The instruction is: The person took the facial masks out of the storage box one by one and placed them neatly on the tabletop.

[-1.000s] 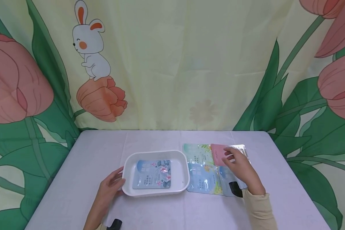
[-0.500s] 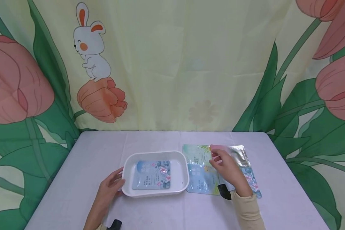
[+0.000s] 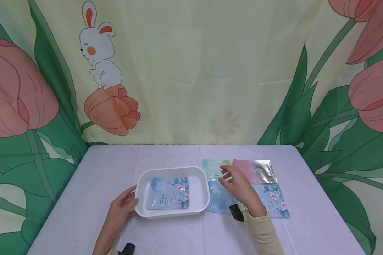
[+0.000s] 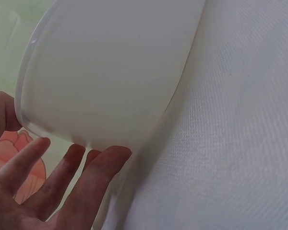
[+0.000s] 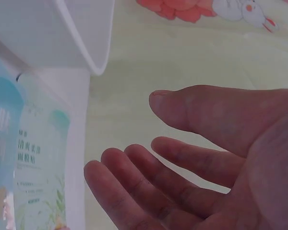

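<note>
A white tray [image 3: 198, 198] holds one blue floral face mask packet [image 3: 168, 193]. At its left end my left hand [image 3: 122, 207] holds the tray; in the left wrist view the fingers [image 4: 93, 179] rest against the outer wall, just below the rim. My right hand [image 3: 240, 187] hovers over the other packets, fingers loosely bent, nothing in them. Beneath and around it lie a green packet [image 3: 210, 168], a pink packet with a silver end [image 3: 247, 170], a light blue packet [image 3: 218, 198] and another blue floral packet [image 3: 276, 202]. In the right wrist view the thumb and fingers stand apart.
The loose packets lie flat, side by side, close to the tray's right edge. A white cloth [image 3: 175, 235] covers the table. Behind it hangs a curtain [image 3: 185, 71] printed with tulips and a rabbit.
My right hand has moved left across the packets, from over the pink one towards the green one, uncovering the floral packet at the right. The left hand and tray have stayed put.
</note>
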`<state>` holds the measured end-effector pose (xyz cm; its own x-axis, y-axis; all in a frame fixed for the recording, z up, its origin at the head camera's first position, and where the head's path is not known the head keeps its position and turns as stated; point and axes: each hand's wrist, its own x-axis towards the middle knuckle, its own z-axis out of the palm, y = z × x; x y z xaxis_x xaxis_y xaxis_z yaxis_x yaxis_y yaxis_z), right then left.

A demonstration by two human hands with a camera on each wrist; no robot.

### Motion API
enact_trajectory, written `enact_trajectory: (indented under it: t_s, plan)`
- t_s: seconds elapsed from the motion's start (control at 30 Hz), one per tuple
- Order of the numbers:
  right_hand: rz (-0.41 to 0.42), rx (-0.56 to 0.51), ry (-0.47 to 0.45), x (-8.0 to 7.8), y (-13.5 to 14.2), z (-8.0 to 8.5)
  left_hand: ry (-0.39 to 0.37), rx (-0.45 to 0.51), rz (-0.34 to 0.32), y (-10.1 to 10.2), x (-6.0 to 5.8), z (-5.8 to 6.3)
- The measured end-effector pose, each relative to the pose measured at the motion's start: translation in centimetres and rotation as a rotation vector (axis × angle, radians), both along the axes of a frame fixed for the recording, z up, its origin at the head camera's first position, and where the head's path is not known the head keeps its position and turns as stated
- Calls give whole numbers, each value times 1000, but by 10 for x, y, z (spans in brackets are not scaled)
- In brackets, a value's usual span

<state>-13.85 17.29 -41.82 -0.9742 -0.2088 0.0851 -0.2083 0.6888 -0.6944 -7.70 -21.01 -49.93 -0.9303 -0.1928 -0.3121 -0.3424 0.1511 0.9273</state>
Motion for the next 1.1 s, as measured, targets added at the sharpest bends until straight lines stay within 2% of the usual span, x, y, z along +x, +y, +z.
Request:
enact_trajectory:
  t_s: [0.33,0.6,0.87,1.1]
  plan:
    - [35,-21,-5,7,-26,-5,-8,11,7,1,1,-5]
    - [69,8,-16,7,-45,-10,4,-5,2,-1,0,-2]
    - [63,19,-14,8,-55,-8,-1,-4,5,0,-1,0]
    - [89,35,-80,10,-67,-10,0,-7,8,1,0,0]
